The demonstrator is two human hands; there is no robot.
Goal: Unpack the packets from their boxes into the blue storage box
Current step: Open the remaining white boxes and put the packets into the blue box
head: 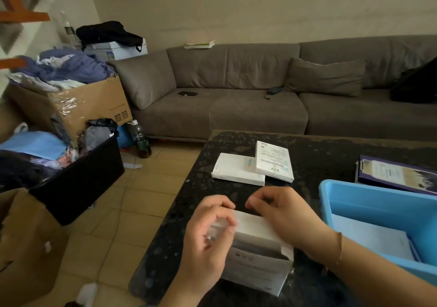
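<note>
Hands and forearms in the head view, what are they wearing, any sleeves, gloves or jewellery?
Both arms are bare as far as the frame shows: no sleeves, no gloves. The left hand shows no ring or band. Near the right hand, a thin string-like wrist bracelet circles the wrist. No watch is visible.

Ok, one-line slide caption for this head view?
Both hands, left hand and right hand, work open a white box beside the blue storage box.

Left hand (210, 231) curled, fingertips pinching, right hand (281, 214) curled beside it, forearms angled inward from lower right
</note>
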